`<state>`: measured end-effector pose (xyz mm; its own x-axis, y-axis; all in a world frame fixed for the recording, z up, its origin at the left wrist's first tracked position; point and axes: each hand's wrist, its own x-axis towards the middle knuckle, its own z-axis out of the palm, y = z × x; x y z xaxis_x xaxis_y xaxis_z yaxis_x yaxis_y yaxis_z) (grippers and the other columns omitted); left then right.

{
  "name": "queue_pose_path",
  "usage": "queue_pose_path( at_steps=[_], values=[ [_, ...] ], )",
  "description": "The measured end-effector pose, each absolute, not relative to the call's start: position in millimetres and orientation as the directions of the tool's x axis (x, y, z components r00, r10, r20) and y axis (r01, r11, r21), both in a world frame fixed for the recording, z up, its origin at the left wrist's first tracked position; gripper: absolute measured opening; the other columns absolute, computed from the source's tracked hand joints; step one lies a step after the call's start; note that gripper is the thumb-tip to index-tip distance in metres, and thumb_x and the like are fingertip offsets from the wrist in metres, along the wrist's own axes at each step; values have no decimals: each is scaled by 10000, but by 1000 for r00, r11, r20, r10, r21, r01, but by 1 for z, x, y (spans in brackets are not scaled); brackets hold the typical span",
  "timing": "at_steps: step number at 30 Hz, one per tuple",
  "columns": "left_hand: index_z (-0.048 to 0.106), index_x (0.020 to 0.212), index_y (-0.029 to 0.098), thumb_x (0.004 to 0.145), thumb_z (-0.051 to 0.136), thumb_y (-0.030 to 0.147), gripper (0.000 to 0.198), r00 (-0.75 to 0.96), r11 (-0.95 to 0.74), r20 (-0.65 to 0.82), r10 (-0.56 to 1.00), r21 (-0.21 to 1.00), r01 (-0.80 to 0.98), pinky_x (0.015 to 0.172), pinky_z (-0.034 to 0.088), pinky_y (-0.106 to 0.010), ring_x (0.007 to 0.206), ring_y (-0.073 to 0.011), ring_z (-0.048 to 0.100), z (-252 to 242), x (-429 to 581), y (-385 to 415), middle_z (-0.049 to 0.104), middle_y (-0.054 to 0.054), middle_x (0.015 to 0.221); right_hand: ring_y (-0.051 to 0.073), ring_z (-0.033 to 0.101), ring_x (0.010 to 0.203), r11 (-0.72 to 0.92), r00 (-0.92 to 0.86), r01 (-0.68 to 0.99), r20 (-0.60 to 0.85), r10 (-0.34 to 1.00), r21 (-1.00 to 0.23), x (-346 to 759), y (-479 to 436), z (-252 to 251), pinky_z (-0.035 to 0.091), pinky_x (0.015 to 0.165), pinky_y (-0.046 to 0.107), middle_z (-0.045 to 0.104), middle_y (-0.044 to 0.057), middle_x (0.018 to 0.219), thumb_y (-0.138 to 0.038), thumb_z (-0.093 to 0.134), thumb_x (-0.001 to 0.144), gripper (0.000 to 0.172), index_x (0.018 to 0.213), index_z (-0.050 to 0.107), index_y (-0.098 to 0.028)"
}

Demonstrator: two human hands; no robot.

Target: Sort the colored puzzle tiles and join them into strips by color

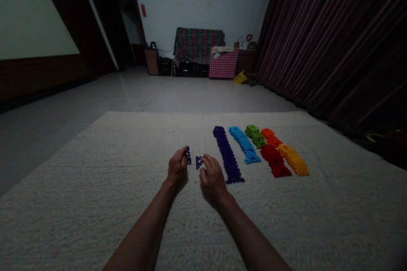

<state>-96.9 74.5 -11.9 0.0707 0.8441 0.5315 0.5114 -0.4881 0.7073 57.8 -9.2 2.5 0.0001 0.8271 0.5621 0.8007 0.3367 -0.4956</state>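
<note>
Near the middle of the head view, my left hand [178, 167] is closed on a dark purple piece [188, 155] with notched edges, held upright. A short gap to the right, my right hand [212, 177] grips another purple piece [199, 162] between thumb and fingers. The two pieces are apart. Just right of my right hand lies a long row of purple pieces [227, 154] on the pale mat [127, 203]. Beyond it are a light blue row [244, 144], a green pile [255, 136], an orange pile [271, 137], a dark red pile [275, 161] and a yellow row [294, 160].
Behind the mat is a grey tiled floor [197, 95]. A cabinet with a red checked cloth [223, 63] stands by the far wall, a yellow object [241, 77] on the floor beside it. Dark curtains [330, 42] hang along the right.
</note>
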Motion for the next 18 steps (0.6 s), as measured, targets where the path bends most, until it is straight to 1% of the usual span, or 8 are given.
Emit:
queue_pose_path(
  at_steps=[2, 4, 6, 9, 11, 14, 16, 18],
  values=[
    [634, 1206, 173, 833, 411, 142, 436, 65, -464, 508, 859, 718, 518, 885, 535, -340, 953, -188, 664, -11, -97, 74, 707, -87, 1075, 288, 436, 1273, 253, 14, 837, 480, 877, -486, 53, -1, 5, 378, 1049, 473, 517, 181, 1364, -226, 538, 840, 407, 1233, 564, -124],
    [635, 1212, 168, 842, 419, 159, 428, 66, -443, 485, 872, 724, 529, 910, 527, -351, 986, -199, 662, -11, -96, 74, 703, -99, 1105, 312, 439, 1258, 186, 12, 869, 394, 919, -459, 50, 4, 10, 392, 1018, 483, 522, 174, 1358, -298, 609, 809, 431, 1212, 577, -150],
    [634, 1215, 156, 847, 423, 169, 424, 71, -429, 466, 882, 732, 529, 922, 522, -358, 998, -206, 663, -10, -96, 73, 704, -108, 1111, 304, 467, 1215, 175, -23, 890, 342, 939, -420, 48, 7, 16, 404, 991, 460, 561, 146, 1305, -304, 623, 801, 383, 1164, 597, -185],
    [645, 1197, 159, 855, 427, 176, 406, 54, -416, 454, 889, 752, 511, 929, 520, -356, 1013, -205, 661, -9, -96, 73, 703, -108, 1124, 271, 527, 1113, 206, -57, 891, 350, 935, -404, 49, 10, 22, 418, 958, 413, 633, 127, 1161, -260, 556, 841, 245, 1064, 628, -190],
    [649, 1190, 165, 861, 431, 183, 395, 32, -400, 444, 895, 771, 496, 919, 527, -353, 1003, -201, 666, -8, -96, 73, 704, -104, 1126, 243, 569, 1028, 224, -29, 852, 386, 922, -473, 52, 12, 21, 434, 931, 382, 665, 119, 1057, -213, 466, 873, 239, 1035, 638, -176],
    [646, 1192, 163, 869, 438, 198, 385, 23, -387, 426, 904, 797, 463, 909, 535, -354, 987, -194, 670, -6, -96, 74, 704, -102, 1127, 197, 609, 928, 237, 125, 711, 451, 884, -662, 56, 12, 16, 471, 860, 322, 681, 104, 995, -186, 359, 894, 320, 1038, 644, -164],
    [650, 1186, 172, 865, 448, 192, 380, 36, -401, 430, 902, 803, 442, 919, 530, -352, 1001, -189, 665, -6, -97, 74, 703, -94, 1132, 178, 619, 818, 206, 247, 604, 427, 870, -770, 56, 10, 13, 492, 748, 286, 686, 78, 906, -238, 360, 901, 317, 990, 656, -168],
    [661, 1170, 180, 855, 453, 172, 378, 55, -426, 448, 892, 795, 433, 925, 525, -349, 1011, -187, 658, -5, -99, 74, 706, -87, 1115, 161, 599, 671, 147, 299, 538, 351, 887, -830, 54, 6, 11, 479, 635, 262, 665, 34, 753, -286, 404, 886, 300, 988, 661, -170]
  ],
)
